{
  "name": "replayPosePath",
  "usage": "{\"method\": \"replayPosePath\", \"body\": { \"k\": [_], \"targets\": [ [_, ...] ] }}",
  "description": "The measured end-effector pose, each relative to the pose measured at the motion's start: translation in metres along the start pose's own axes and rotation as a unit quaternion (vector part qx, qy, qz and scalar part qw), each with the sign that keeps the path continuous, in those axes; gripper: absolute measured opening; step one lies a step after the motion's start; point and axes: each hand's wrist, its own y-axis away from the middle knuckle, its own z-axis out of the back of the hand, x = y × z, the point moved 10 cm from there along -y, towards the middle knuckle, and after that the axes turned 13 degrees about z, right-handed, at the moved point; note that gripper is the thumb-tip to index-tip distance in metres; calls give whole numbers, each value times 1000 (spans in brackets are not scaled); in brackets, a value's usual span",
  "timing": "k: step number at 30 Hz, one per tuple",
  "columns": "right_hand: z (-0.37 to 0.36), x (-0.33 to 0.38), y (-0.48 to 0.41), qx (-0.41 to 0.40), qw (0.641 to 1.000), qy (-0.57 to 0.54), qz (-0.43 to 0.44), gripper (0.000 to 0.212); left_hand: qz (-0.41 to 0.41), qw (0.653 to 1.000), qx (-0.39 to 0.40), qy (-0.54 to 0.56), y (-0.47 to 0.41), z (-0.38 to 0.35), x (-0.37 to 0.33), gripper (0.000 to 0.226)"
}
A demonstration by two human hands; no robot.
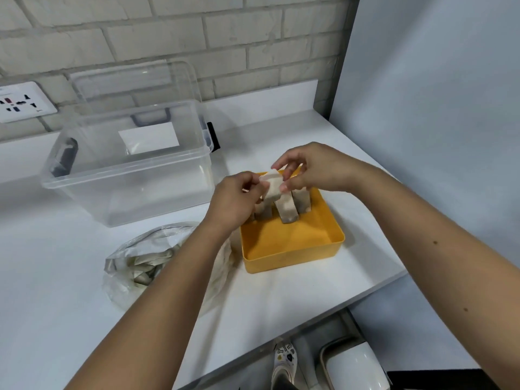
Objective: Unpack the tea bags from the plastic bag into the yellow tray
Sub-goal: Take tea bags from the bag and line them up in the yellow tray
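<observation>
L hand (236, 201) & R hand (312, 170) both pinched one tea bag (273, 187) over yellow tray (295, 257). Prob. squaring it to stand upright w/ the rest.

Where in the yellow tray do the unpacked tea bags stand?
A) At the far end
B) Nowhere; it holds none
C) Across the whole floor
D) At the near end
A: the standing tea bags cluster at the far end of the yellow tray, its near floor bare, while the left hand and right hand pinch the raised tea bag above them.
</observation>
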Motion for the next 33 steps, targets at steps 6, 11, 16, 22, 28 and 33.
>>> {"method": "replayPosePath", "body": {
  "k": [6, 11, 16, 22, 28, 33],
  "targets": [
    [19, -26, 8, -55, 979, 199, -4, 18, -54, 994, 22, -89, -10, -46, -28, 20],
    [-10, -59, 14, 29, 946, 322, -30, 23, -64, 950, -16, -306, -25, -73, -16, 20],
    [-21, -80, 11, 46, 939, 339, -38, 19, -47, 866, -54, -495, -40, -64, 6, 59],
    [-18, -79, -1, 0, 915, 404, -21, 21, -74, 836, -72, -538, -44, -77, 5, 64],
    [-21, -88, -7, 4, 892, 450, -40, 19, -87, 857, -117, -494, -48, -71, -9, 36],
    [-18, -90, -9, -15, 888, 456, -57, 19, -88, 858, -137, -488, -52, -66, -11, 33]
  ]
}}
